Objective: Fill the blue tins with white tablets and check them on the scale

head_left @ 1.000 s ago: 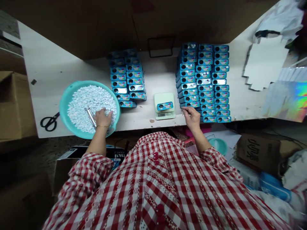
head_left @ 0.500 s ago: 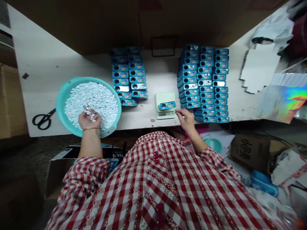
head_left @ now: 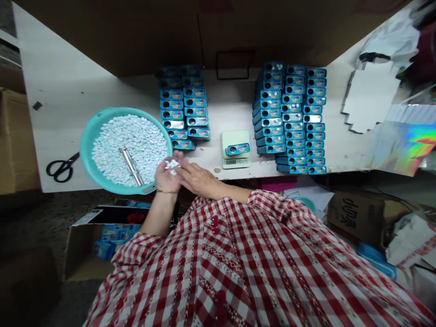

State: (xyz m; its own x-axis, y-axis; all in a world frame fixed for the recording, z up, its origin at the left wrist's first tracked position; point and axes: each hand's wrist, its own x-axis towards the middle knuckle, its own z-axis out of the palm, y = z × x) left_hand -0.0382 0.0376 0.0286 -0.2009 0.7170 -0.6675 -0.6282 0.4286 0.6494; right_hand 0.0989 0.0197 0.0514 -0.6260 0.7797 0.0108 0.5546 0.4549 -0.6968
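Head view: white pellets (head_left: 172, 164) are cupped in the upturned left hand (head_left: 166, 180); right hand (head_left: 201, 180) is laid against it, any pinch not discernible. Blue tin (head_left: 238, 149), placed on scale (head_left: 235, 136), ahead and rightward; right hand nearer; long axis set side to side.

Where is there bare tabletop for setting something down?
Bare: beyond the scale, between the left tins and right tins; between the right tins and white cardboard; beyond the scissors, between a dark scrap and the basin. Crowded: the basin's near right edge, where left hand and right hand meet.
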